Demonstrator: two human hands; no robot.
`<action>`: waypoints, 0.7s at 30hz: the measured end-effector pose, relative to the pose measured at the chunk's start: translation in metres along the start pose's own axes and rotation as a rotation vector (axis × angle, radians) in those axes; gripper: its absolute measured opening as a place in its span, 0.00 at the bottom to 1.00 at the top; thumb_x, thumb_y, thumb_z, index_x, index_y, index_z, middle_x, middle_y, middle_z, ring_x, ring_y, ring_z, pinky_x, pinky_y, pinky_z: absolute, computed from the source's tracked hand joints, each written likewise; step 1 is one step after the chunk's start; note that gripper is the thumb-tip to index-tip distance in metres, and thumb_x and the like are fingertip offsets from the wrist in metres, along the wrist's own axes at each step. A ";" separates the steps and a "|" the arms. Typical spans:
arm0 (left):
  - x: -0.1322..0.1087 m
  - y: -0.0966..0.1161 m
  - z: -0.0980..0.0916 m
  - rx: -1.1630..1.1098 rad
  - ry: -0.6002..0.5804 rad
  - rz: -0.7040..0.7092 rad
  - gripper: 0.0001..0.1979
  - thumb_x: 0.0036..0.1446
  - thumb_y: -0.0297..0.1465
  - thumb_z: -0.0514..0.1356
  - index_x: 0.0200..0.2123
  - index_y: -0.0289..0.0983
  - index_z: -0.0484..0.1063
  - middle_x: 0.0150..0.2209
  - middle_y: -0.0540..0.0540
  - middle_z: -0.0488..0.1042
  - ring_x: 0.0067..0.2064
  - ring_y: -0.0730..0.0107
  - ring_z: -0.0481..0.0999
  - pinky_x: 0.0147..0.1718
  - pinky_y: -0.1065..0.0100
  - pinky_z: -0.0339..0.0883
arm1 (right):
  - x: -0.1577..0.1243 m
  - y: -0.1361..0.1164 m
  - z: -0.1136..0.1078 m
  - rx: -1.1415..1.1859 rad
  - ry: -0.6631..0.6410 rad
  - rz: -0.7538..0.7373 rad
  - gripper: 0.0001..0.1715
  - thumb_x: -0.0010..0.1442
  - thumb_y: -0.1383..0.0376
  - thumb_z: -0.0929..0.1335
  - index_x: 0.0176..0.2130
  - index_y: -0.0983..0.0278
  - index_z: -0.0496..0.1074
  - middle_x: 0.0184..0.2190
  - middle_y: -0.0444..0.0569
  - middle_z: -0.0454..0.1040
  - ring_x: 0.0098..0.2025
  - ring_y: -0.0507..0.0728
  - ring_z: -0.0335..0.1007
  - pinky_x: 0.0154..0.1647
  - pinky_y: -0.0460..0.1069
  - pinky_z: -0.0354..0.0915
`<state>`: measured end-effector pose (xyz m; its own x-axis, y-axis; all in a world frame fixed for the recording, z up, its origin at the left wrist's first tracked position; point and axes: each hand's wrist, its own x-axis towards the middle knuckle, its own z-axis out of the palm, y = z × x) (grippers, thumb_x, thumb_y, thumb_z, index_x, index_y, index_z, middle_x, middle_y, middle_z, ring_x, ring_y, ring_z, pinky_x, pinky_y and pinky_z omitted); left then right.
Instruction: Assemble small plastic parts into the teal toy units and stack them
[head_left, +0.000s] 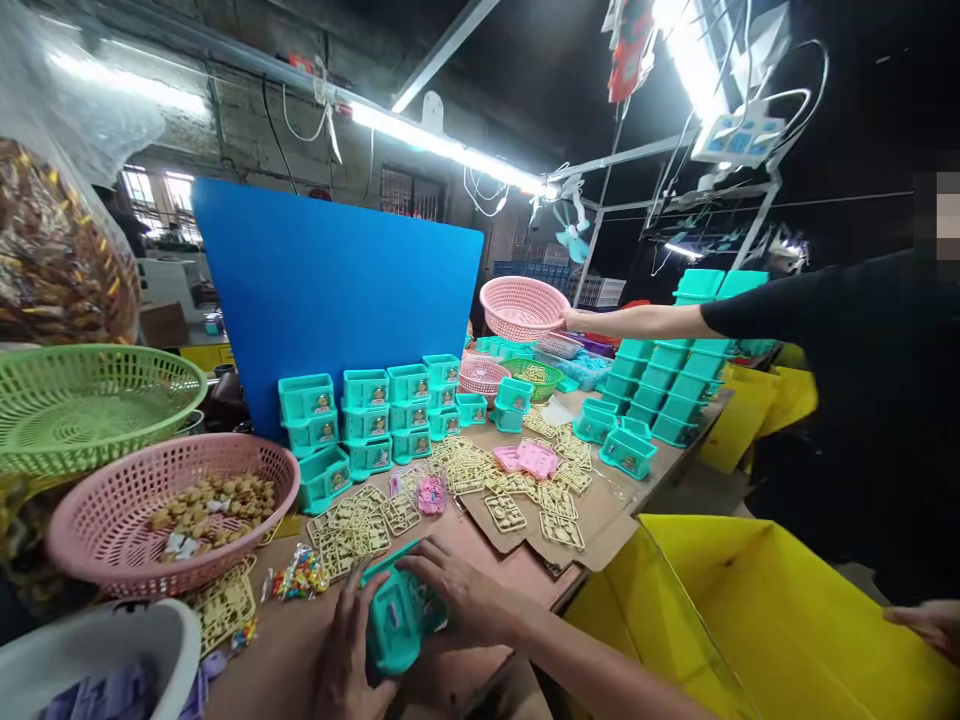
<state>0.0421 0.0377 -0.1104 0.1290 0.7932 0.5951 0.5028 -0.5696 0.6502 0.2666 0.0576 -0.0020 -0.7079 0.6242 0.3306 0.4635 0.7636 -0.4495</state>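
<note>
Grip check: L grip (346, 632) & R grip (456, 592) both clasped on a teal box (395, 622), one each side, R fingers over its upper edge. Box is tilted, held just over the near edge of the tabletop (279, 662).

Close by, bottom L: white bowl (178, 632) w/ purple pcs (101, 694) inside. Just past it, pink basket (86, 530) w/ small tan pcs (225, 500), & to its R a clear bag of colored beads (300, 574). Over R, big yellow bin (750, 610), co-worker's hand (930, 625) near its far R side.

Mid-table now: beige part frames (349, 530) in loose heaps, pink pcs (536, 459) on top of some. Green basket (90, 462) sits far L, behind the pink one.

Further back, stacked teal boxes (367, 425) in rows w/ pics on their sides, blue board (337, 280) upright behind. Back R, co-worker in a black sleeve (772, 303), arm out, holds another pink basket (517, 300) above the table stuff; more teal stacks (667, 385) below that arm. Tube light (450, 150) overhead, lit.
</note>
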 end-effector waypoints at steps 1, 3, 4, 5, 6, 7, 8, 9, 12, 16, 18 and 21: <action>-0.002 0.005 -0.004 -0.019 -0.018 -0.015 0.38 0.54 0.34 0.65 0.67 0.44 0.59 0.71 0.35 0.58 0.71 0.43 0.61 0.64 0.43 0.67 | -0.002 0.000 0.005 -0.029 0.022 -0.021 0.55 0.51 0.53 0.79 0.69 0.66 0.59 0.57 0.64 0.69 0.61 0.68 0.63 0.62 0.65 0.65; -0.006 0.021 -0.013 -0.080 -0.058 -0.088 0.39 0.54 0.38 0.66 0.68 0.44 0.58 0.73 0.35 0.55 0.73 0.43 0.57 0.66 0.42 0.63 | -0.008 0.000 0.014 -0.056 0.043 -0.040 0.50 0.54 0.55 0.78 0.68 0.66 0.59 0.57 0.63 0.69 0.60 0.68 0.64 0.61 0.64 0.67; -0.008 0.030 -0.017 -0.115 -0.085 -0.146 0.38 0.56 0.40 0.66 0.67 0.44 0.58 0.72 0.36 0.56 0.73 0.44 0.57 0.67 0.42 0.62 | -0.012 -0.001 0.018 -0.058 0.044 -0.040 0.48 0.56 0.56 0.77 0.67 0.65 0.60 0.57 0.63 0.68 0.60 0.67 0.64 0.60 0.64 0.67; -0.010 0.039 -0.021 -0.144 -0.102 -0.219 0.35 0.58 0.42 0.65 0.67 0.45 0.59 0.71 0.37 0.58 0.73 0.47 0.59 0.67 0.43 0.61 | -0.016 -0.002 0.020 -0.056 0.043 -0.034 0.46 0.57 0.57 0.77 0.67 0.65 0.60 0.58 0.62 0.68 0.61 0.68 0.63 0.61 0.64 0.68; -0.011 0.047 -0.025 -0.174 -0.125 -0.300 0.32 0.60 0.42 0.63 0.66 0.46 0.61 0.70 0.38 0.61 0.72 0.49 0.61 0.67 0.45 0.62 | -0.020 -0.004 0.022 -0.053 0.040 -0.025 0.45 0.58 0.57 0.76 0.67 0.64 0.59 0.58 0.63 0.67 0.62 0.68 0.63 0.61 0.65 0.67; -0.011 0.054 -0.028 -0.207 -0.157 -0.341 0.31 0.61 0.42 0.64 0.65 0.46 0.63 0.69 0.39 0.63 0.71 0.51 0.62 0.67 0.47 0.62 | -0.024 -0.005 0.023 -0.050 0.034 -0.016 0.45 0.58 0.58 0.76 0.68 0.63 0.59 0.59 0.63 0.67 0.64 0.68 0.62 0.62 0.66 0.67; -0.011 0.059 -0.030 -0.218 -0.154 -0.360 0.29 0.61 0.42 0.64 0.64 0.47 0.64 0.69 0.39 0.63 0.71 0.51 0.62 0.68 0.47 0.60 | -0.027 -0.006 0.023 -0.049 0.027 -0.012 0.44 0.59 0.58 0.76 0.68 0.62 0.59 0.60 0.63 0.66 0.64 0.69 0.61 0.62 0.66 0.67; -0.010 0.062 -0.032 -0.219 -0.157 -0.365 0.28 0.61 0.41 0.64 0.63 0.47 0.66 0.69 0.39 0.63 0.72 0.52 0.61 0.69 0.48 0.59 | -0.030 -0.005 0.024 -0.051 0.021 -0.017 0.43 0.61 0.59 0.75 0.69 0.61 0.58 0.60 0.63 0.66 0.65 0.69 0.61 0.62 0.67 0.67; -0.011 0.063 -0.034 -0.175 -0.183 -0.345 0.26 0.61 0.37 0.65 0.61 0.47 0.68 0.71 0.39 0.60 0.73 0.53 0.58 0.69 0.49 0.58 | -0.036 -0.001 0.024 -0.058 0.058 -0.080 0.37 0.66 0.63 0.71 0.69 0.58 0.58 0.59 0.62 0.68 0.65 0.69 0.63 0.60 0.67 0.70; -0.012 0.063 -0.033 -0.117 -0.205 -0.309 0.28 0.59 0.35 0.67 0.62 0.48 0.68 0.72 0.40 0.57 0.74 0.54 0.57 0.69 0.51 0.59 | -0.039 0.002 0.024 -0.056 0.222 -0.083 0.25 0.68 0.64 0.68 0.62 0.58 0.66 0.63 0.63 0.65 0.66 0.69 0.62 0.58 0.67 0.71; -0.008 0.067 -0.034 -0.123 -0.189 -0.298 0.25 0.61 0.37 0.65 0.61 0.47 0.69 0.70 0.40 0.61 0.72 0.54 0.61 0.68 0.52 0.60 | -0.035 -0.001 0.020 -0.015 0.296 -0.060 0.16 0.68 0.63 0.68 0.55 0.59 0.70 0.61 0.63 0.67 0.65 0.69 0.63 0.57 0.66 0.71; 0.005 0.073 -0.035 -0.173 -0.119 -0.320 0.19 0.64 0.41 0.62 0.56 0.44 0.73 0.62 0.40 0.71 0.65 0.56 0.71 0.65 0.54 0.65 | -0.023 -0.004 0.011 0.130 0.369 0.016 0.07 0.70 0.61 0.67 0.45 0.61 0.72 0.46 0.58 0.76 0.54 0.64 0.73 0.52 0.60 0.73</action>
<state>0.0498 -0.0079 -0.0436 0.0925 0.9507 0.2961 0.3837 -0.3084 0.8704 0.2747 0.0386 -0.0169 -0.4508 0.6715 0.5881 0.3845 0.7407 -0.5509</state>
